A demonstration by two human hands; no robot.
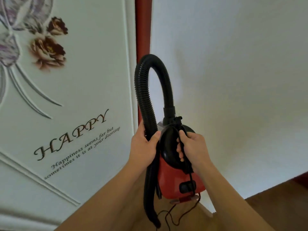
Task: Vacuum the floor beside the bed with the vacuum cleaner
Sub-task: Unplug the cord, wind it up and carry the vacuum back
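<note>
Red-bodied vacuum cleaner (pixel 180 180) held up in two bare hands.
At 6 o'clock of the frame both forearms reach forward. The left hand (pixel 143 146), at 9 o'clock of the vacuum body, wraps fingers and thumb round the black ribbed hose (pixel 142 90). The right hand (pixel 193 147), at 3 o'clock, curls its fingers round the black handle (pixel 167 144), with a thin black cord (pixel 190 175) pinned beneath them. The hose arches to 12 o'clock and its free end hangs toward 6. Beyond, wood floor (pixel 275 209) shows at 4 o'clock, a white wall (pixel 233 80) at 2, a red-brown frame (pixel 143 27) at 12, and a flowered panel (pixel 86 77) lettered HAPPY at 9.
</note>
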